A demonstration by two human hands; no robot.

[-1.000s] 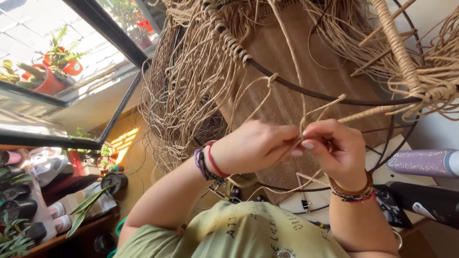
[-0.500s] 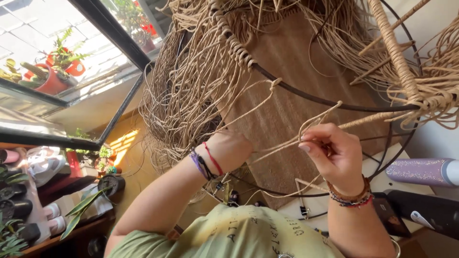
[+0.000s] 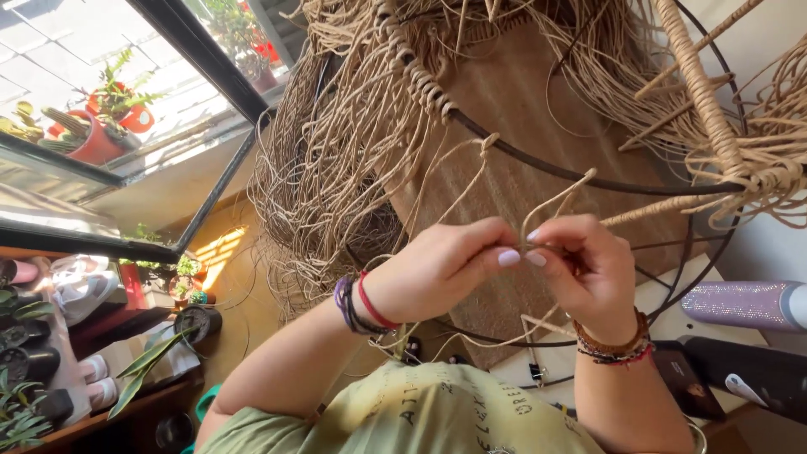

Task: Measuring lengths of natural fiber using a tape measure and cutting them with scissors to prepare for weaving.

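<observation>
Left hand (image 3: pixel 445 269) back, cord (image 3: pixel 546 206) half-hidden

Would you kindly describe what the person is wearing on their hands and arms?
Both forearms are bare, with no sleeves showing. The left hand has pale lilac polish on its nails and, at the wrist, a red cord bracelet beside purple and dark bands. The right hand has the same polish and a stack of brown beaded bracelets with pink.
</observation>
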